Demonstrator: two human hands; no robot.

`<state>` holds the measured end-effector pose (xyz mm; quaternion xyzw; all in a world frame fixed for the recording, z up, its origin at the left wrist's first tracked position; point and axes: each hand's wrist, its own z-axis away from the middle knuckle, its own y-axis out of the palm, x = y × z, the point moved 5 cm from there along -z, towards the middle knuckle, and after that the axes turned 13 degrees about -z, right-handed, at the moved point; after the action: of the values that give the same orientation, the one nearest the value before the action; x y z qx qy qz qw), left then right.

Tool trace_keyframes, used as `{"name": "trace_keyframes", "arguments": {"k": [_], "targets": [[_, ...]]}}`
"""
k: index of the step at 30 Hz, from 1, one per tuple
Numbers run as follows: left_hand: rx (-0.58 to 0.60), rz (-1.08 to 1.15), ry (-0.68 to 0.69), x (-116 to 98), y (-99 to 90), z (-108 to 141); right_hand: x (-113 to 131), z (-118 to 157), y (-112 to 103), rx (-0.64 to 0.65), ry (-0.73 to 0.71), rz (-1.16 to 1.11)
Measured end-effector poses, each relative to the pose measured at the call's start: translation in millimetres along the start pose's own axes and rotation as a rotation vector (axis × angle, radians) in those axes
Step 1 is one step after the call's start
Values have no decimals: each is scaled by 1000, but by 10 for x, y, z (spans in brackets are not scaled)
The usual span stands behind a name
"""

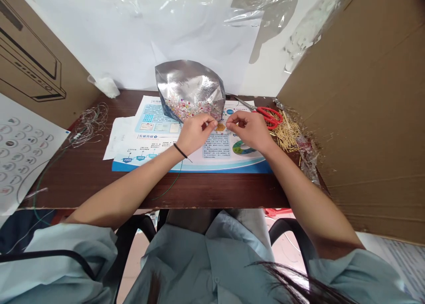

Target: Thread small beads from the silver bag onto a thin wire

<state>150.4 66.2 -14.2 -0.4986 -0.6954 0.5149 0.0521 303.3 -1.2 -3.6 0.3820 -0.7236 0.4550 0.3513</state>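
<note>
Close in front of a silver foil bag (189, 79), my left hand (195, 134) pinches with thumb and forefinger. My right hand (249, 127) makes a similar pinch a short gap to the right. Whatever the fingertips hold is too fine to make out. Many small coloured beads (189, 110) lie inside the bag's open mouth. Below my left wrist, which wears a black cord, a thin green thread (177, 180) trails onto the brown table. Both hands are over a printed blue-and-white sheet (195, 162).
Red-handled scissors (271, 118) lie right of my right hand, beside a pile of thin golden pieces (286, 133) and crumpled clear plastic (308, 155). A tangle of clear thread (88, 126) sits at left. Cardboard walls (372, 118) flank the table.
</note>
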Motion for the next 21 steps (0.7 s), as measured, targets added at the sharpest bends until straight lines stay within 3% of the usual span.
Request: {"name": "trace_keyframes", "arguments": {"k": [4,9,15,18,21], "targets": [[4,-204,120,39,6,-40,-79,-49,-122,-123,12,-84],[73,-261,296,13,77,-120,-196,-103,-241,-209,6,-90],[300,-246,413,-158,236,-227,-377,-129,-359,-440,40,-174],[361,-183,392,-280,332,-314,-434,-153,-369,-450,38,-161],[410,-106,245,-267,422,-491,-470,-172,-370,-421,38,-130]]}}
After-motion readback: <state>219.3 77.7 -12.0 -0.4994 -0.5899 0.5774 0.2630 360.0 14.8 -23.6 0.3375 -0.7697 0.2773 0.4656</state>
